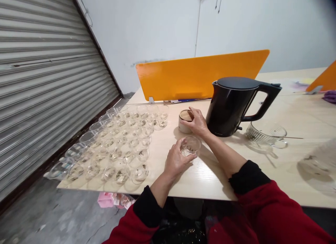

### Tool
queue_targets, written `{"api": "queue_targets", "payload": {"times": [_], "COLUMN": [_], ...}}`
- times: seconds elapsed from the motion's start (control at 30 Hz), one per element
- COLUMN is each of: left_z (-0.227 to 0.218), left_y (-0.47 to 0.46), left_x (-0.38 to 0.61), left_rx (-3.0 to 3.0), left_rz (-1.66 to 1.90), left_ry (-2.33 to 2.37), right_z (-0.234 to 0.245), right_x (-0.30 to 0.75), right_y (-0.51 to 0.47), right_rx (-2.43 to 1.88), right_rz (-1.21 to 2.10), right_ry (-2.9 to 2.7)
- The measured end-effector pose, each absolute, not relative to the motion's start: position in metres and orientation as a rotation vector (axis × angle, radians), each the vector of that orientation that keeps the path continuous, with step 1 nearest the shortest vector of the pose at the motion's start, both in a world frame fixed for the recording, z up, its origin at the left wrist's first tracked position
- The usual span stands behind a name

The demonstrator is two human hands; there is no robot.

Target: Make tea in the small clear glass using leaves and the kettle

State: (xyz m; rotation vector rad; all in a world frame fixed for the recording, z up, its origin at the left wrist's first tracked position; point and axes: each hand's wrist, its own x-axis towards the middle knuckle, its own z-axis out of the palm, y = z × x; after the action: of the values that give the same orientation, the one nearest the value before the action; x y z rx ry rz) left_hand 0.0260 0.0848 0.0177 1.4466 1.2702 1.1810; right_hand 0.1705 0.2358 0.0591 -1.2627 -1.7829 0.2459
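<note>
My left hand (177, 160) grips a small clear glass cup (191, 146) on the pale wooden table (210, 181); something dark lies in its bottom. My right hand (197, 122) rests on a small round canister with a wooden lid (184, 120), its fingers on the lid's right side. Just right of that hand stands a black electric kettle (231, 105), its handle pointing right. Several more clear glass cups (118, 149) stand in rows on the left part of the table, each with a dark bit inside.
An orange divider panel (199, 74) stands behind the canister. A ribbed glass bowl (265, 134) with a thin stick across it sits right of the kettle. Another glass vessel (319, 165) is at the right edge. A roller shutter (39, 79) runs along the left.
</note>
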Motion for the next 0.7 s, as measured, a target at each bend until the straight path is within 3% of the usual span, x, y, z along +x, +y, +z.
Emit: {"api": "queue_targets", "payload": {"times": [0.23, 0.47, 0.7], "left_z": [0.015, 0.022, 0.022], "left_y": [0.074, 0.024, -0.019], "left_x": [0.017, -0.003, -0.003], "left_rx": [1.649, 1.641, 1.753], "left_rz": [1.248, 1.507, 1.352], "left_ry": [1.254, 1.293, 1.115], "right_z": [0.099, 0.139, 0.104], "right_x": [0.19, 0.242, 0.238], "right_y": [0.196, 0.077, -0.005], "right_rx": [-1.199, -1.209, -1.208], "right_rz": [0.139, -0.08, 0.146], "right_ry": [-1.735, -1.743, -1.96]}}
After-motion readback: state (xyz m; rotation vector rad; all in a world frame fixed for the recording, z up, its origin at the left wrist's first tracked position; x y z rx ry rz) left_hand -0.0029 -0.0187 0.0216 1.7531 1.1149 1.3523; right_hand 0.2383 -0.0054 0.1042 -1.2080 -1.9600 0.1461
